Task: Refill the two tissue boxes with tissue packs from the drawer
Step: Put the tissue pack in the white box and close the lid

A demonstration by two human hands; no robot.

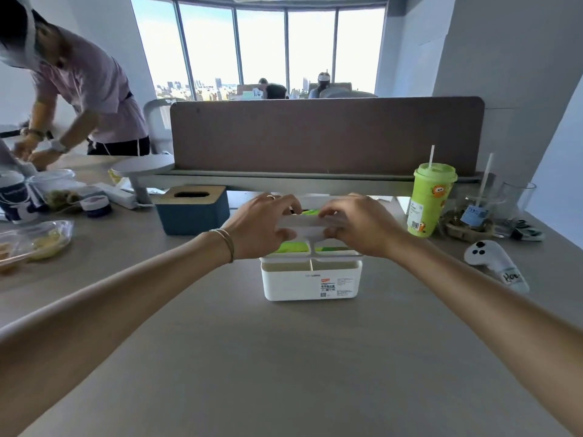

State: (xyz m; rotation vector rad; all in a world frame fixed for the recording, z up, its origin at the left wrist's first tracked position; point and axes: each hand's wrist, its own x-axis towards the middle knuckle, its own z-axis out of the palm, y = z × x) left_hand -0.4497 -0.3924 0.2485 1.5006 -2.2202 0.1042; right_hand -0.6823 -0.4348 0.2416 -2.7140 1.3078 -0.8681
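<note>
The white tissue box (310, 280) stands in the middle of the bench (284, 373), with a small label on its front whose print is too small to read. Just above it, the left hand (262, 227) and right hand (356, 227) are both clamped on the white lid (304, 230), and a green tissue pack (291, 247) shows under it. A blue tissue box (192, 209) with a wooden top stands to the left, a green cup (430, 205) with tiger pictures to the right.
</note>
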